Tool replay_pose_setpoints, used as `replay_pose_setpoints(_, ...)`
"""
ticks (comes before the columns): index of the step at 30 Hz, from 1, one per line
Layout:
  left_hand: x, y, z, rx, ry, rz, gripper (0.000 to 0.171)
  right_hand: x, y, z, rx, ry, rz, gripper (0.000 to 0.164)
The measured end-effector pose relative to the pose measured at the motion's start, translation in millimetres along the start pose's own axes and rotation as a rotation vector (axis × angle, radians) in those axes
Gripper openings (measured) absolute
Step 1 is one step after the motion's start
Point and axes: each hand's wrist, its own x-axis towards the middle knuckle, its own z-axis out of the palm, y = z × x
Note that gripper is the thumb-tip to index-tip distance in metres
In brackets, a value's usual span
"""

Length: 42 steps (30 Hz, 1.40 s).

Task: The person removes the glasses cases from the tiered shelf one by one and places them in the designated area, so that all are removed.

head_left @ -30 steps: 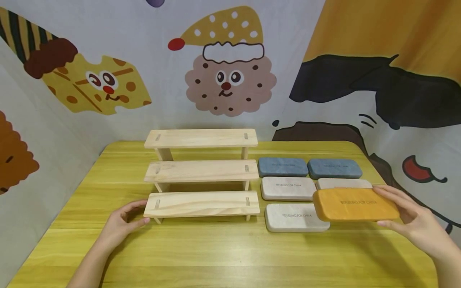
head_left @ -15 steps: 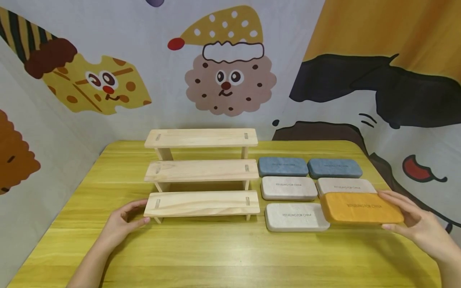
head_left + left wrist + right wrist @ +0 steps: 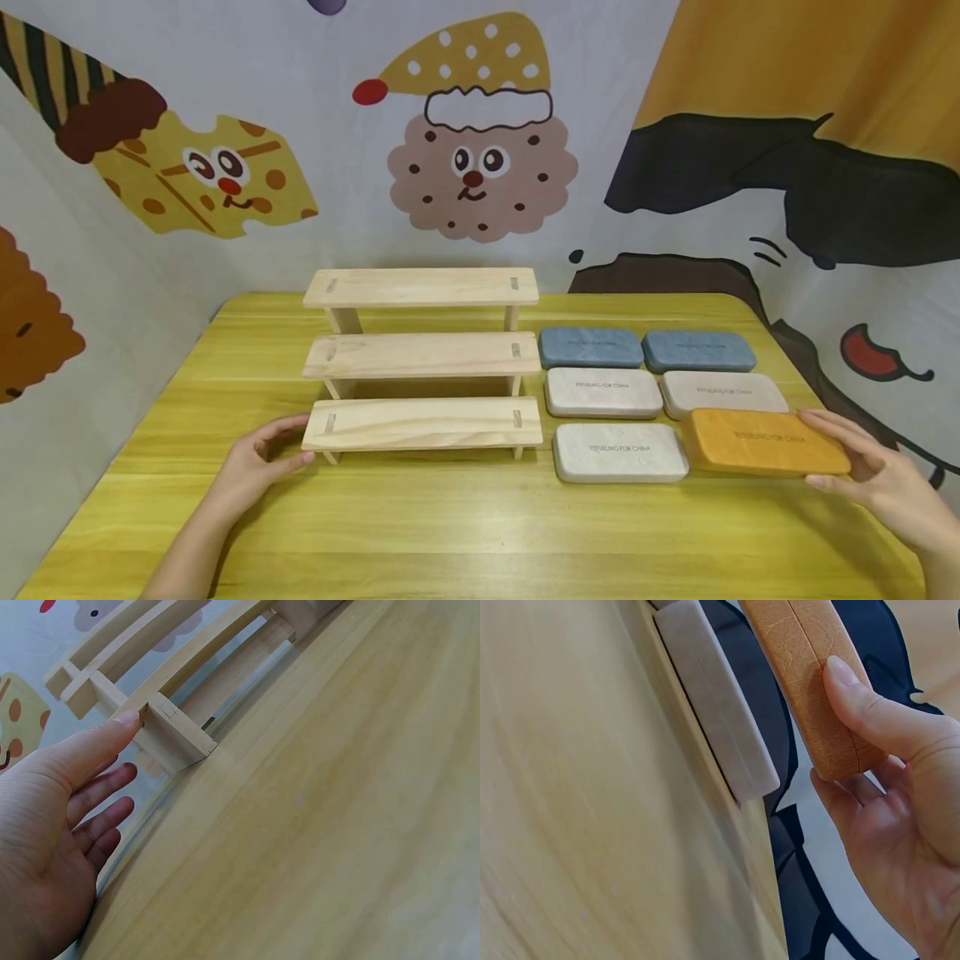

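Note:
In the head view my right hand [image 3: 885, 479] pinches the right end of an orange glasses case [image 3: 768, 442] between thumb and fingers. This case is low over the table, right of a light grey case [image 3: 621, 452], and overlaps the front of another grey case [image 3: 723, 393]. The right wrist view shows its side seam, with the thumb [image 3: 859, 697] pressed on it. My left hand [image 3: 251, 467] is at the left end of the lowest step of a three-tier wooden stand [image 3: 423, 423]. The left thumb [image 3: 112, 742] touches the stand's corner; the other visible fingers are loosely bent.
Two blue cases [image 3: 591, 347] lie behind the grey ones, to the right of the stand. A third grey case [image 3: 602, 392] lies beside the stand. The yellow wood-grain table [image 3: 420, 533] backs onto a cartoon-printed cloth [image 3: 480, 175].
My right hand has moved the orange case to the right, down and toward me, uncovering more of the grey cases. The left hand has kept its place at the stand.

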Motion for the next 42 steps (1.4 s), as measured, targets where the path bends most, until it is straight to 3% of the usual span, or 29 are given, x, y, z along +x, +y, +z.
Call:
replay_pose_setpoints(13,1.3,1.6,0.0,-0.019,0.006,0.006,0.054,-5,25,-1,-0.017,-0.034,0.086,0.084)
replay_pose_setpoints(24,1.8,0.9,-0.3,-0.002,0.007,-0.001,0.055,1,33,-1,-0.024,-0.079,0.070,0.083)
replay_pose_setpoints(37,2.2,-0.6,0.9,-0.006,0.002,-0.002,0.055,2,38,6,0.059,-0.109,0.013,0.084)
replay_pose_setpoints(42,1.5,0.8,0.3,-0.016,0.002,0.010,0.055,2,41,7,0.083,-0.127,0.046,0.083)
